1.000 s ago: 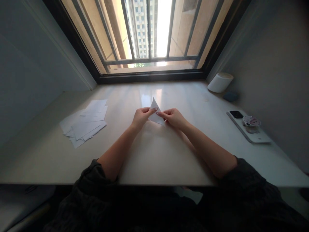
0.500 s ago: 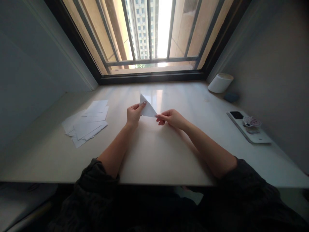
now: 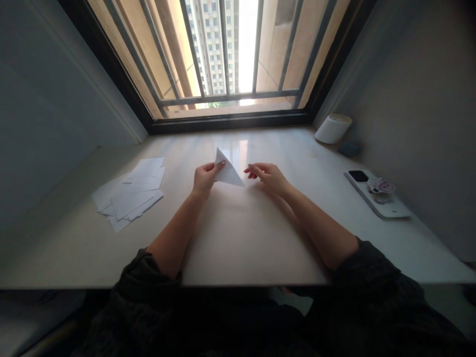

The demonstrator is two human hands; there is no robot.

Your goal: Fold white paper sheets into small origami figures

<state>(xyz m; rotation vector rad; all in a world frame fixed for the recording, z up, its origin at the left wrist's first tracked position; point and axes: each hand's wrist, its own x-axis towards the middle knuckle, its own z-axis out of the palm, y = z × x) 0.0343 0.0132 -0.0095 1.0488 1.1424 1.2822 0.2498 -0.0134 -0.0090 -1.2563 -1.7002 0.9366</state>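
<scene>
My left hand (image 3: 205,178) pinches a folded triangle of white paper (image 3: 229,174) between thumb and fingers, above the white sill top. One point of the paper stands up and another reaches down to the right. Just right of that lower corner is my right hand (image 3: 268,175), apart from the paper. Its fingers are loosely bent and a little apart, with nothing visible in them.
Loose white paper sheets (image 3: 132,198) lie in an overlapping pile at the left. On the right are a phone (image 3: 379,198) with a round grip on its back, a white cylinder (image 3: 332,130) and a dark rounded object (image 3: 349,148). A barred window (image 3: 230,119) stands behind.
My right hand has let go of the paper's right corner and moved slightly up and right. My left hand still holds the paper. The view has shifted slightly.
</scene>
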